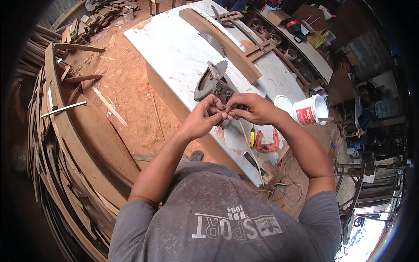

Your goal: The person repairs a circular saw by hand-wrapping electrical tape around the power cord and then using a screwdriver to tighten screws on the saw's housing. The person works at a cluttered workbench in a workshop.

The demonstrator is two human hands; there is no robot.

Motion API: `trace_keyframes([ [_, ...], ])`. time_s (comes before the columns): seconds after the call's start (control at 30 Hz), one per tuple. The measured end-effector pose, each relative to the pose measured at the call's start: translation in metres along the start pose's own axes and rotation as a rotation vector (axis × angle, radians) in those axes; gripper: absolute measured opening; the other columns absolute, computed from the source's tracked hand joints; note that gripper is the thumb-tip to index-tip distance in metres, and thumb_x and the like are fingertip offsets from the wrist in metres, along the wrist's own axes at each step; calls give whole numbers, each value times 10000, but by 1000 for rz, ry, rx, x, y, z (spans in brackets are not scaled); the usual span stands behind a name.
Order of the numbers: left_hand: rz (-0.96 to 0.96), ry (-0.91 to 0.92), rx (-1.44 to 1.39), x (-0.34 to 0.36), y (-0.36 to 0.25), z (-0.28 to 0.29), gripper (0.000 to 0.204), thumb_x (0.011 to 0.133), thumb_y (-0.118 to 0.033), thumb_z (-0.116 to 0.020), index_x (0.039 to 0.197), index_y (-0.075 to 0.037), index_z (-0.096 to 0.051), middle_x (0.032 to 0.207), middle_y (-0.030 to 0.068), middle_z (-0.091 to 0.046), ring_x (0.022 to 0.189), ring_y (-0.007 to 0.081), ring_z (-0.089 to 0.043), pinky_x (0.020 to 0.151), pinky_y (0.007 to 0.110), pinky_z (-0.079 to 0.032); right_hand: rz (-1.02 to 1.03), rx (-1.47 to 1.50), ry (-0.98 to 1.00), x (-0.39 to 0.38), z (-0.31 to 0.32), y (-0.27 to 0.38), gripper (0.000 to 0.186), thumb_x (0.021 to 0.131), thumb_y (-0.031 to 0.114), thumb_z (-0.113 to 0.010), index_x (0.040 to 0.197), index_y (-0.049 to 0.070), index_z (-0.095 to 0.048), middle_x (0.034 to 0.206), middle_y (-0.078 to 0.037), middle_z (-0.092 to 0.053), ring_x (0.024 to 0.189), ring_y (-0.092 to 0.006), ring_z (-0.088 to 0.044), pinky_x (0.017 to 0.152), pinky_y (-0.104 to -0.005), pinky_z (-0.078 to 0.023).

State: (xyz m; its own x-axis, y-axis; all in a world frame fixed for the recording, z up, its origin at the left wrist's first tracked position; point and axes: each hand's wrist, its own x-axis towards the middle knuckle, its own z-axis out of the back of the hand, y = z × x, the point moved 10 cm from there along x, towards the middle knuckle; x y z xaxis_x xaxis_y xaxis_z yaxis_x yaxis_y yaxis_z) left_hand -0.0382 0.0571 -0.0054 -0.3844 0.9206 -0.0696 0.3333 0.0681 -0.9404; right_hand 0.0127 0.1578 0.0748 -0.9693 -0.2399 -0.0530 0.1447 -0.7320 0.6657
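Observation:
My left hand (pixel 204 117) and my right hand (pixel 252 107) meet over the near part of a white-topped table. The fingers of both are closed in a pinch, fingertips close together. Whatever small thing lies between them is too hidden to name. Just beyond and partly behind my hands sits a circular saw (pixel 204 89) with a toothed blade and dark body. A pale cord (pixel 245 135) runs from near my hands toward the table's near end. Past the saw lies a loose round saw blade (pixel 211 42), partly covered by a thick wooden board (pixel 222 43).
To the right on the white tabletop (pixel 163 48) stand a white bucket (pixel 321 109), an orange-red tool (pixel 266 140) and a small yellow object (pixel 252 137). Stacked timber and a curved wooden piece (pixel 65 102) fill the left. Wooden frames (pixel 262 51) lie at the table's far side.

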Motion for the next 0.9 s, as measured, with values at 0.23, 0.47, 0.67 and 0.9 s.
trace_keyframes([
  [0.23,11,102,-112,8,9,1,175,1075,-6,-650,1141,-84,-507,1043,61,-731,1037,135,-743,790,263,-509,-63,258,81,0,-8,-10,168,1009,41,-730,1176,50,-742,1090,-100,-751,1024,-222,-723,925,-363,-552],
  [0.47,39,185,-124,13,13,4,211,1054,15,-655,1133,-116,-510,1095,74,-755,1052,148,-730,784,272,-486,54,75,180,5,-6,8,246,997,32,-710,1240,65,-710,1193,-125,-713,1095,-344,-720,964,-452,-575],
  [0.67,75,173,-222,14,21,4,226,1025,18,-721,1134,-97,-560,1089,65,-749,1094,184,-747,857,304,-532,150,13,129,5,4,14,258,964,63,-766,1220,80,-740,1117,-97,-739,1008,-341,-739,874,-455,-574],
  [0.9,39,156,-172,16,20,4,203,1029,-9,-737,1103,-93,-567,1021,50,-781,1033,135,-752,801,267,-528,110,156,17,0,7,1,199,961,97,-787,1157,66,-794,1070,-109,-769,998,-306,-743,894,-403,-573],
])
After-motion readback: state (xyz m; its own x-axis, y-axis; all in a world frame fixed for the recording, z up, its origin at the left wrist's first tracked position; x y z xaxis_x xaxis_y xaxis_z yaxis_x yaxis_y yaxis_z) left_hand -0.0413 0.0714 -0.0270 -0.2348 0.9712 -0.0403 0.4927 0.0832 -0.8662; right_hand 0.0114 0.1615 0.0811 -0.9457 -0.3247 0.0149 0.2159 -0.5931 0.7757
